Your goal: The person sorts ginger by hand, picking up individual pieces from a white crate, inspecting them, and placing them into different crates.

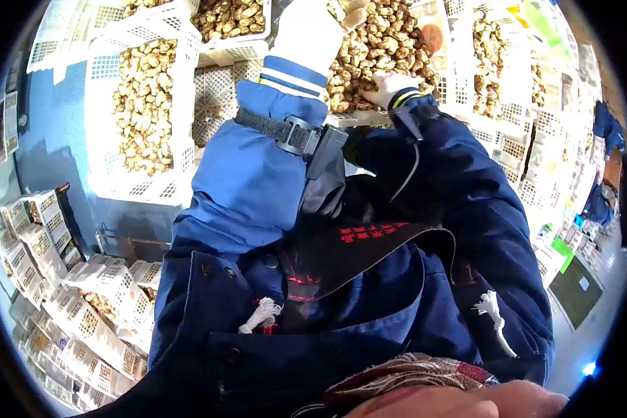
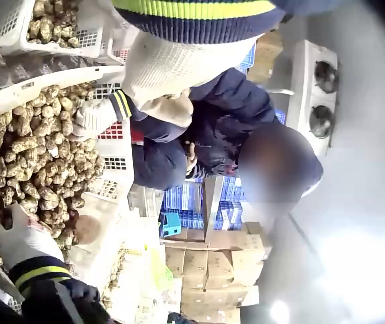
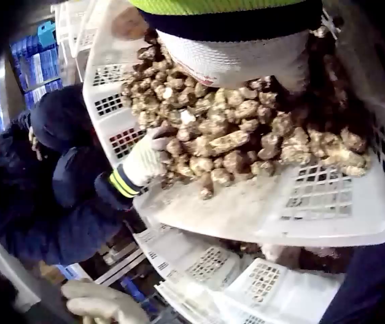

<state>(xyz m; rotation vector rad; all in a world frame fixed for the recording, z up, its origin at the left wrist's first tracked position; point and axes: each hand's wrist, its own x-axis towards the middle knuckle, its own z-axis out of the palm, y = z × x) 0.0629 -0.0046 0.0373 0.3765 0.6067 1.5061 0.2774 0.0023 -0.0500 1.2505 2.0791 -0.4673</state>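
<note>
Nearest, a black strap (image 1: 265, 126) is buckled round the left sleeve (image 1: 247, 184), probably over the cloth so that the camera sits firm at the wrist. Both hands are gloved, likely against grit and damp. The right hand (image 1: 390, 89) reaches over the near edge of a white basket (image 3: 213, 210) and rests in the heap of knobbly brown lumps (image 1: 376, 52), perhaps mushrooms or roots. Its fingertips are lost among them, so I cannot tell whether they grasp one or merely lie there. The left hand (image 1: 305, 31) is raised, outside the basket's left edge and off the heap; its fingers look somewhat bent in the right wrist view, but I cannot tell whether anything is in them.

The lumps are heaped away from the left edge, leaving part of the basket's inner side bare there. Its walls hold in the loose pieces, and the slots probably let air through and dirt out.

At the far edge, another person's gloved hand (image 3: 145, 158) touches the lumps, so two people can work one basket from opposite sides. A second basket (image 1: 136, 189) of lumps stands to the left, presumably within reach.

Beyond, that other person (image 2: 223, 128) bends towards the basket. Farther off, cartons (image 2: 194, 270) are stacked, likely to save floor, and a fan unit (image 2: 307, 94) hangs on the wall, perhaps for cooling.
</note>
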